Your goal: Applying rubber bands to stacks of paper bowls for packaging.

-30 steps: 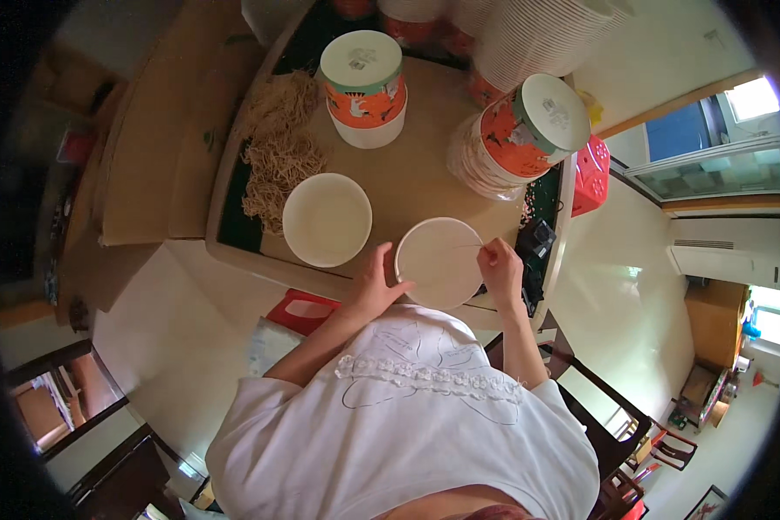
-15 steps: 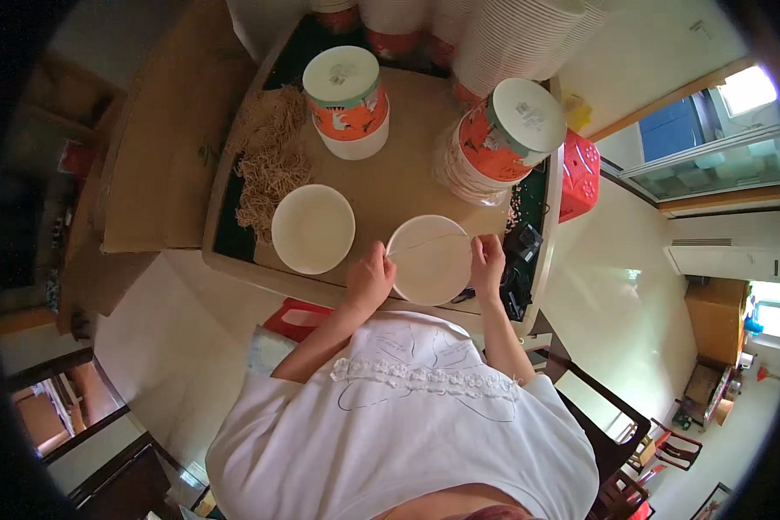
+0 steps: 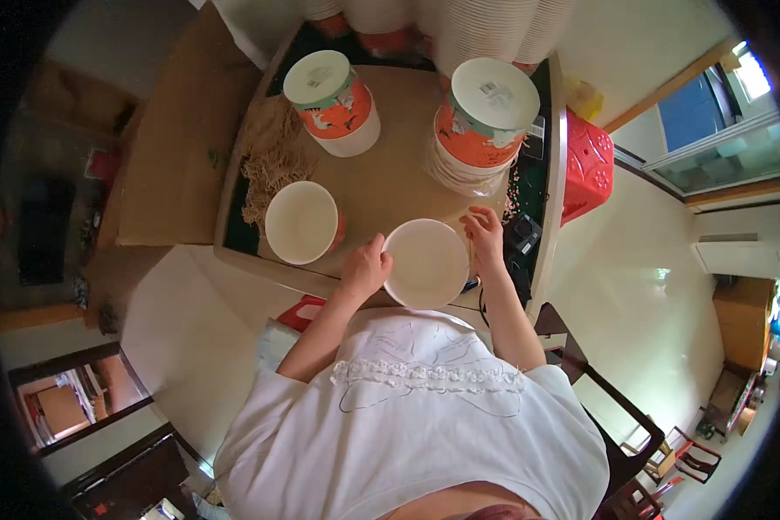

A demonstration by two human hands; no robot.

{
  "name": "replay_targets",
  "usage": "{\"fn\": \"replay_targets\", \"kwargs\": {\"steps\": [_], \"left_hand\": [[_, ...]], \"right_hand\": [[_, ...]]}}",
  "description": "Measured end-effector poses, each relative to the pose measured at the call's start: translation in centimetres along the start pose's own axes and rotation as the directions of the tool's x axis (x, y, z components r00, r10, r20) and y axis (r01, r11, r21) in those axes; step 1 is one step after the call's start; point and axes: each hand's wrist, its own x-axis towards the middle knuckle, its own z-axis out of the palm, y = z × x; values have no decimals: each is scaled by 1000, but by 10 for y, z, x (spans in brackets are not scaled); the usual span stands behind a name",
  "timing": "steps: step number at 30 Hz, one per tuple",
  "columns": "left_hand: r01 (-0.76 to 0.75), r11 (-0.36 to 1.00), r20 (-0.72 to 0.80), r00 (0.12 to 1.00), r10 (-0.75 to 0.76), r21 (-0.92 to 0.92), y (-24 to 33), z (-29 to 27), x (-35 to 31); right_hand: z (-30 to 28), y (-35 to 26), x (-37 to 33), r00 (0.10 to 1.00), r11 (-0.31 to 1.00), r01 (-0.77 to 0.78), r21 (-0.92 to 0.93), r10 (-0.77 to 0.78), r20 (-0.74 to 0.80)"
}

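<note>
An open white paper tub (image 3: 425,264) stands at the table's near edge, directly before me. My left hand (image 3: 366,267) is closed at its left rim, thumb and fingers gripping there. Beside the opposite rim, my right hand (image 3: 485,236) has its fingers bent together around a thin, pale string, which is hard to make out against the tub. A second open white tub (image 3: 302,223) stands to the left. Behind it, a heap of tan shredded paper (image 3: 273,165) lies along the table's left side.
Two lidded orange-and-white tubs, one at left (image 3: 334,104) and one at right (image 3: 485,113), stand farther back. Tall stacks of white tubs (image 3: 481,30) rise behind them. A small black device (image 3: 523,232) lies at right, near a red plastic stool (image 3: 588,165). A large cardboard box (image 3: 178,147) flanks the left.
The string stretched across the tub's mouth no longer spans it. My right hand has moved slightly farther back, beside the rim, while my left has come onto the tub's left rim.
</note>
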Motion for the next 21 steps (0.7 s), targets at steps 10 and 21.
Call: {"fn": "replay_targets", "kwargs": {"steps": [10,21], "left_hand": [[55,980,-13,998,-59,-193,-30,18,10],[304,802,302,939,-162,-515,-48,38,19]], "right_hand": [[-8,16,19,967,978,-132,-160,162,196],[-45,56,-7,980,886,141,-442,-62,190]]}}
